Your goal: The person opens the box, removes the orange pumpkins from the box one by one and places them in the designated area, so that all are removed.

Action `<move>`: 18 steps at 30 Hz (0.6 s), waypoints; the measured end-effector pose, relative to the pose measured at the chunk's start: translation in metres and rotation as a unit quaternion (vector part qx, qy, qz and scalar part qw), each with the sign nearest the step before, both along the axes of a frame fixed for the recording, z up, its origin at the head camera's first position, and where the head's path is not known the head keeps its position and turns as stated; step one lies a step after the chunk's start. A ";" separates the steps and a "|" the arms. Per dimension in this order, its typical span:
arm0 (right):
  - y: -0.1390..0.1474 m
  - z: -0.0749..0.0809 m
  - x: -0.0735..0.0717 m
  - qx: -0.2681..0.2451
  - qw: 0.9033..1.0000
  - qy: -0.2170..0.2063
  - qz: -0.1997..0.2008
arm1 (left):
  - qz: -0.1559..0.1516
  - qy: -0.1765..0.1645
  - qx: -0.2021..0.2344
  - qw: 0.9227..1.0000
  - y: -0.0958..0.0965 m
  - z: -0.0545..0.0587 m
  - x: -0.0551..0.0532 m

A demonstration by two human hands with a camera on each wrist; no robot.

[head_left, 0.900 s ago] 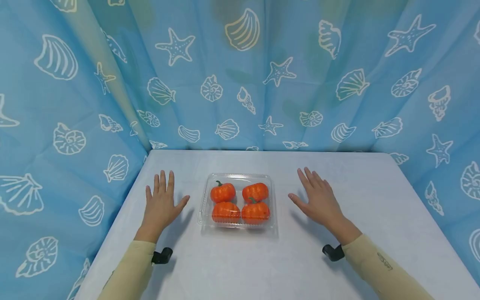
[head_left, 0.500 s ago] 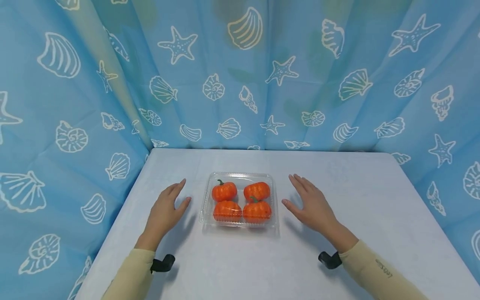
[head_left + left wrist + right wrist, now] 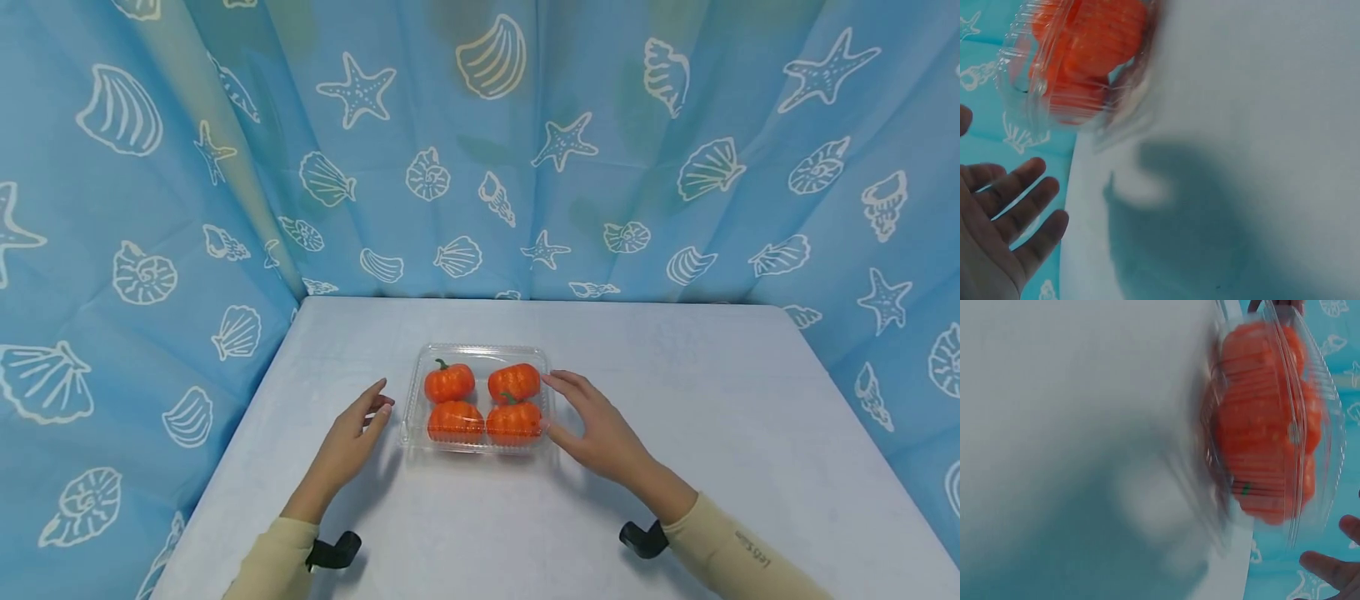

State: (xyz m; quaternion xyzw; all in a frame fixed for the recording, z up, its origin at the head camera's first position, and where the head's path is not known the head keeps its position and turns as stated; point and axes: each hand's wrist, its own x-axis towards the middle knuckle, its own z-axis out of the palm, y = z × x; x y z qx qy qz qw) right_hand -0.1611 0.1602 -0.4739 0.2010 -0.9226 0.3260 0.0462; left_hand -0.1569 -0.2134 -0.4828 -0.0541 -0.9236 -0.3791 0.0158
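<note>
A clear plastic clamshell container (image 3: 480,348) sits on the white table, with several small orange pumpkins (image 3: 450,382) inside. Beside its left edge is my left hand (image 3: 347,437), fingers loosely bent and a small gap from the plastic; in the left wrist view the spread fingers (image 3: 1025,194) are apart from the container (image 3: 1038,109). My right hand (image 3: 606,435) has its thumb and fingertips at the container's right edge. Whether they touch it I cannot tell; the right wrist view shows fingertips (image 3: 1329,569) near the container (image 3: 1330,469). Neither hand holds anything.
A white cloth-covered table (image 3: 480,533) lies under both hands. Blue curtains (image 3: 480,167) with white shell and starfish prints stand behind it and at both sides. Each wrist carries a small black camera, such as the left camera (image 3: 336,552).
Both hands have moved inward toward the container from either side, the right one further. The left fingers have gone from straight to slightly bent. The container and pumpkins have stayed in place.
</note>
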 end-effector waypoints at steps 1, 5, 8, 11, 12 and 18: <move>-0.002 0.000 0.002 -0.001 1.000 0.001 0.005 | -0.004 -0.004 0.005 1.000 0.001 -0.001 0.001; -0.007 -0.001 0.005 -0.009 1.000 -0.004 0.025 | -0.019 -0.030 0.036 0.999 0.004 -0.005 0.003; -0.009 -0.004 0.006 -0.012 0.999 -0.006 0.042 | -0.030 -0.055 0.067 0.996 0.005 -0.008 0.003; -0.010 -0.007 0.006 -0.007 0.999 -0.013 0.053 | -0.039 -0.081 0.084 0.992 0.007 -0.011 0.005; -0.010 -0.008 0.006 -0.004 0.998 -0.017 0.054 | -0.040 -0.089 0.086 0.992 0.008 -0.012 0.005; -0.012 -0.013 0.008 0.010 0.998 -0.027 0.052 | -0.039 -0.113 0.091 0.989 0.013 -0.018 0.009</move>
